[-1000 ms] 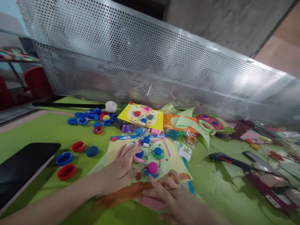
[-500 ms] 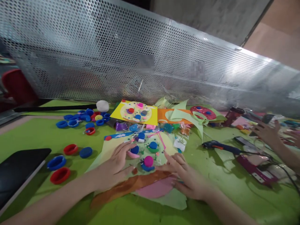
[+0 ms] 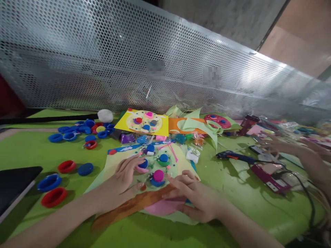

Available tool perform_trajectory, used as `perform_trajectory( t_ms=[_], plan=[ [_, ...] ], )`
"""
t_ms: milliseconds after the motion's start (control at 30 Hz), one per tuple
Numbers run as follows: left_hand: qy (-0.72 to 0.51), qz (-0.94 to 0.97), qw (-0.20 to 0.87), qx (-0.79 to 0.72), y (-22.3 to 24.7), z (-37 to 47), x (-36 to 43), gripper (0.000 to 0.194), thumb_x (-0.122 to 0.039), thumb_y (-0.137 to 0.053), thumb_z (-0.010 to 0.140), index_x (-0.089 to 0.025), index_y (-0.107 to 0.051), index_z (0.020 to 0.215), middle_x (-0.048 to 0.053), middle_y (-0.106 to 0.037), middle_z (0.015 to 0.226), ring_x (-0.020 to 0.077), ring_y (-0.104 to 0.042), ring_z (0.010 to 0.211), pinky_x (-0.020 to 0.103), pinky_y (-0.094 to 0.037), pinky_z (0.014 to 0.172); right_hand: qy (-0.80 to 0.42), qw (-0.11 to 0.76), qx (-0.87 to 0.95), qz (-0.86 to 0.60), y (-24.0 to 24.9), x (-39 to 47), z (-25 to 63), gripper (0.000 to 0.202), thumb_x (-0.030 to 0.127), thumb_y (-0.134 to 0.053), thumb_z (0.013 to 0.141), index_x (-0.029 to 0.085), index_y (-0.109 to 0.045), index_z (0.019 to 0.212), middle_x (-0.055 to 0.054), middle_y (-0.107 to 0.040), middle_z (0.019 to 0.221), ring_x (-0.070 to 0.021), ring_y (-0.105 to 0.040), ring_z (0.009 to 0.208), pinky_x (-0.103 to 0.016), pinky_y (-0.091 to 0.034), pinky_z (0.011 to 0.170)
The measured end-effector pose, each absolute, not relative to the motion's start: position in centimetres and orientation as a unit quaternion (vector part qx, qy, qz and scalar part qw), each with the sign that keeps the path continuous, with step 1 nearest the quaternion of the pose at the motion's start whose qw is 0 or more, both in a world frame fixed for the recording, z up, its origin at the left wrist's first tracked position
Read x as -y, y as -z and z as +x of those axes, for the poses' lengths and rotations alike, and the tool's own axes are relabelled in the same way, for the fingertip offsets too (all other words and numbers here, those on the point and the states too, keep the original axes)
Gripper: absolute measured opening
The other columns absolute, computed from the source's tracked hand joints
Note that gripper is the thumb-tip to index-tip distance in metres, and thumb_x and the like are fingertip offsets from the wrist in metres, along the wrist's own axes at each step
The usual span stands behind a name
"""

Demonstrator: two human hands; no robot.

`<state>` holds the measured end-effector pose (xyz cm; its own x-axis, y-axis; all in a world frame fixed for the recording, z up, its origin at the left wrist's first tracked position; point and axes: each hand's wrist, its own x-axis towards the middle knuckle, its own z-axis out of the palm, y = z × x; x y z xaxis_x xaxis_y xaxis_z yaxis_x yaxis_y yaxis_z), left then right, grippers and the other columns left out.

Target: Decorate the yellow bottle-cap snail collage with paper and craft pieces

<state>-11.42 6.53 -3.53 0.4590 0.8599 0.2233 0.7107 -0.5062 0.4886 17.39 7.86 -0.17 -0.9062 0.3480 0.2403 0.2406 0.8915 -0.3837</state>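
Observation:
My left hand point(image 3: 124, 181) lies spread on the left side of a decorated pale paper sheet point(image 3: 115, 165), its fingertips beside a blue cap with a pink piece point(image 3: 142, 170). Fingers apart, my right hand point(image 3: 193, 194) rests over the sheet's lower right part, index fingertip near the magenta cap point(image 3: 158, 176). A brown strip point(image 3: 134, 203) runs between the two hands, and a pink paper piece point(image 3: 162, 207) shows below it. Other blue caps point(image 3: 163, 158) sit higher on the sheet.
Loose caps point(image 3: 85, 169) lie left, near a black tablet-like object point(image 3: 18, 182). Behind are a yellow picture card point(image 3: 162, 126) and small bags point(image 3: 128, 138). A glue gun point(image 3: 235, 156) lies right, near another person's hands point(image 3: 279, 144). A perforated metal panel point(image 3: 129, 62) stands behind.
The view has turned slightly right. My right hand has moved left over the brown strip, toward the magenta cap. At the right, the other person's hand has reached lower over the table items.

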Motion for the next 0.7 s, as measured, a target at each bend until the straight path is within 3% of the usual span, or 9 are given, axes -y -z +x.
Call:
perform_trajectory(
  t_ms=[233,367,467,533,700],
  plan=[
    [-0.214,0.829,0.181,-0.483,3.2,-11.4,-6.4,0.06,-0.037,-0.042,0.09,-0.027,-0.011,0.141,0.008,-0.048,0.132,0.0274,-0.013,0.138,0.054,-0.026,0.107,-0.181,0.159,0.953,-0.182,0.3,-8.4,18.0,0.068,0.03,-0.042,0.09,0.017,-0.004,0.145,-0.011,-0.061,0.108,-0.0224,-0.045,0.102,-0.04,-0.034,0.091],
    [-0.203,0.823,0.197,-0.492,3.0,-11.2,-6.4,0.059,-0.039,-0.04,0.09,-0.024,-0.012,0.14,0.009,-0.051,0.129,0.0292,-0.012,0.138,0.057,-0.022,0.107,-0.178,0.19,0.932,-0.253,0.2,-9.6,18.7,0.057,0.029,-0.037,0.092,0.019,-0.016,0.144,-0.011,-0.059,0.116,-0.0229,-0.044,0.11,-0.039,-0.035,0.094],
    [-0.209,0.818,0.208,-0.494,3.0,-11.1,-6.4,0.058,-0.04,-0.04,0.09,-0.023,-0.013,0.139,0.009,-0.053,0.126,0.0284,-0.017,0.136,0.056,-0.024,0.106,-0.114,0.166,0.904,-0.377,0.3,-11.0,19.3,0.049,0.03,-0.037,0.092,0.023,-0.028,0.14,-0.007,-0.055,0.124,-0.0219,-0.04,0.119,-0.038,-0.031,0.1],
    [-0.215,0.82,0.207,-0.489,2.9,-11.1,-6.4,0.056,-0.04,-0.038,0.09,-0.023,-0.014,0.138,0.009,-0.052,0.127,0.0267,-0.018,0.136,0.054,-0.023,0.107,-0.044,0.13,0.854,-0.501,0.6,-12.2,19.8,0.052,0.031,-0.041,0.09,0.025,-0.028,0.14,-0.004,-0.053,0.128,-0.0201,-0.039,0.121,-0.036,-0.029,0.101],
    [-0.187,0.797,0.258,-0.513,1.8,-10.8,-6.1,0.06,-0.047,-0.032,0.091,-0.023,-0.005,0.139,0.009,-0.049,0.131,0.0252,-0.021,0.136,0.051,-0.023,0.107,0.02,0.121,0.722,-0.681,1.0,-15.6,21.1,0.06,0.039,-0.043,0.09,0.013,-0.026,0.141,-0.016,-0.047,0.13,-0.034,-0.039,0.121,-0.05,-0.035,0.093]
  ],
)
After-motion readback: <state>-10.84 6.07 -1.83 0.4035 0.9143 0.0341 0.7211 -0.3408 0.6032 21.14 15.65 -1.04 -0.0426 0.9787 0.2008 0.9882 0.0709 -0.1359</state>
